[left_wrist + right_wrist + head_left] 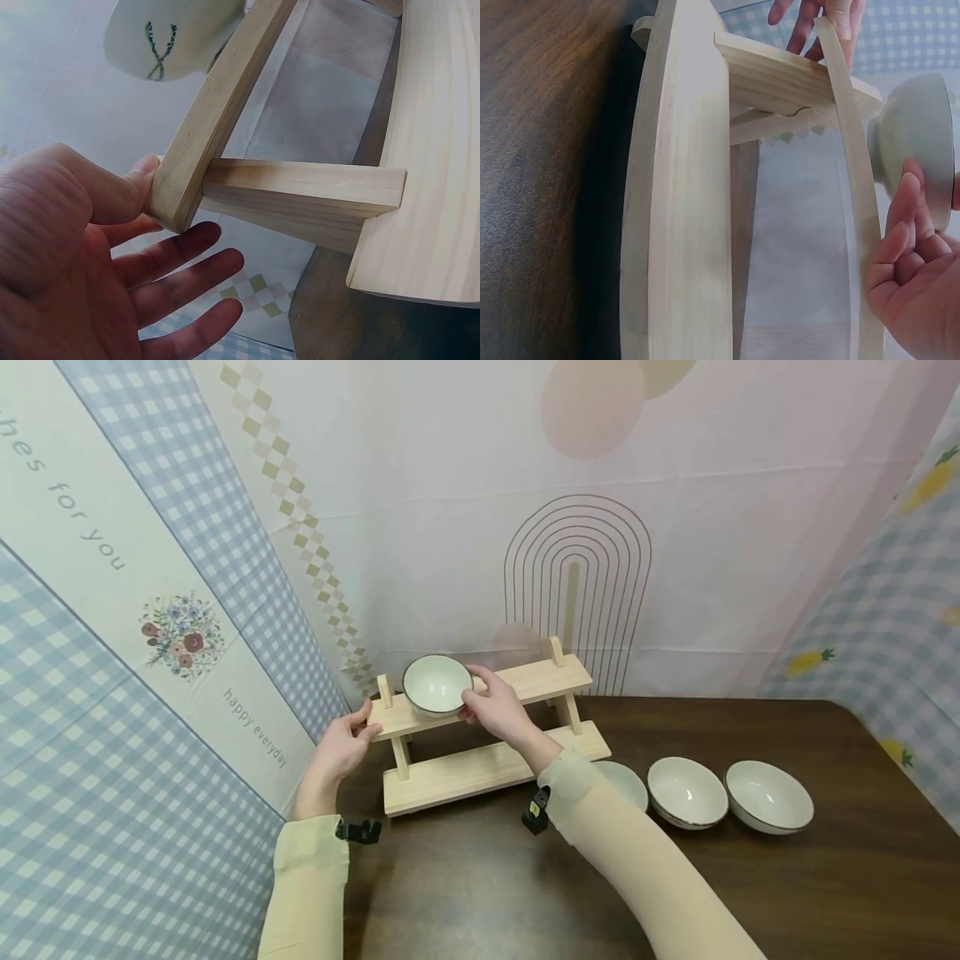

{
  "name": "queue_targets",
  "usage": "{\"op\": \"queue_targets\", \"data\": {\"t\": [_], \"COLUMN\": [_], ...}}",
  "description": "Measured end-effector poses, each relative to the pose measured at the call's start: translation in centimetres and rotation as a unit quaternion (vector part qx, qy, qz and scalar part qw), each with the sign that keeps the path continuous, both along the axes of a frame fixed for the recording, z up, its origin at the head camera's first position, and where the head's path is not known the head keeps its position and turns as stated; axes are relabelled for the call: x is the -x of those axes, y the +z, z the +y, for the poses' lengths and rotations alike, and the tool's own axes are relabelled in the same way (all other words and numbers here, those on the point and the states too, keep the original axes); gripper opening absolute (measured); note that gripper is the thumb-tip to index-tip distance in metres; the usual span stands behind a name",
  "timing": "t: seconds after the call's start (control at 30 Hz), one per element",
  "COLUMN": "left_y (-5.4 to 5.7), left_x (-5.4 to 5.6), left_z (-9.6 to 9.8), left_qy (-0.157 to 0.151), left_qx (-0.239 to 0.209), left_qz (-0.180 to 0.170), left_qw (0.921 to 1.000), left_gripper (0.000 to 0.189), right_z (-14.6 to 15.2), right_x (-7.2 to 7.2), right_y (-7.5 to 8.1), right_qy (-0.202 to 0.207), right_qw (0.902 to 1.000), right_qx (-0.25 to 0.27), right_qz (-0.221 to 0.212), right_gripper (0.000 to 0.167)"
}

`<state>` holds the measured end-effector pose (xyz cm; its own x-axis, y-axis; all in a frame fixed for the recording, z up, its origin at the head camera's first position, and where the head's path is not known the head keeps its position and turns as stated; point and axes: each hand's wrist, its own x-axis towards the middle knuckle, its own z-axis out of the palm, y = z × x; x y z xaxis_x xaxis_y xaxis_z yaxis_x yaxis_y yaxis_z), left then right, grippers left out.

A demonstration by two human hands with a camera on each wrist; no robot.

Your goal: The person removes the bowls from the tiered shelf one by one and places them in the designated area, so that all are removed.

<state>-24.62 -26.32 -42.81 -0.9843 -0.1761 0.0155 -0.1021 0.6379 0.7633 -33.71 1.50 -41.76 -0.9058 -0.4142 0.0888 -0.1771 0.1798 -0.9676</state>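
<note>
A two-tier wooden rack (480,768) stands at the back left of the table. My left hand (347,745) pinches the left end of its upper board between thumb and index finger; in the left wrist view the other fingers of that hand (142,247) spread out below the board. A white bowl with a dark rim (438,683) is at the left part of the upper board, upright. My right hand (497,703) grips this bowl by its right side, thumb at the rim. In the right wrist view, the base of the bowl (913,139) is right at the board.
Right of the rack, a pale green bowl (624,785), partly behind my right forearm, and two white bowls (687,792) stand in a row on the dark wooden table (465,893). Upright pegs (556,652) rise from the upper board's ends. Patterned cloth (420,510) hangs behind and at both sides.
</note>
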Motion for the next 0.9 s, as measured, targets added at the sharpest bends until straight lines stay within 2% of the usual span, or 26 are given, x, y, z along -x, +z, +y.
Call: {"op": "queue_targets", "data": {"t": [0.2,0.63,0.9], "left_y": [-0.1,-0.4,-0.3], "left_x": [0.2,0.4,0.5], "left_z": [0.0,0.0,0.3], "left_qy": [-0.003,0.0,0.004], "left_qx": [0.001,0.003,-0.002], "left_qz": [0.008,0.001,-0.003], "left_qw": [1.0,1.0,1.0], "left_gripper": [0.058,0.058,0.058], "right_z": [0.2,0.6,0.7], "right_x": [0.1,-0.1,0.2], "right_y": [-0.5,-0.6,-1.6], "right_qy": [-0.005,-0.002,-0.009], "right_qw": [0.9998,0.999,0.9979], "right_qx": [0.013,0.036,0.06], "right_qz": [-0.012,-0.025,-0.024], "right_gripper": [0.059,0.061,0.062]}}
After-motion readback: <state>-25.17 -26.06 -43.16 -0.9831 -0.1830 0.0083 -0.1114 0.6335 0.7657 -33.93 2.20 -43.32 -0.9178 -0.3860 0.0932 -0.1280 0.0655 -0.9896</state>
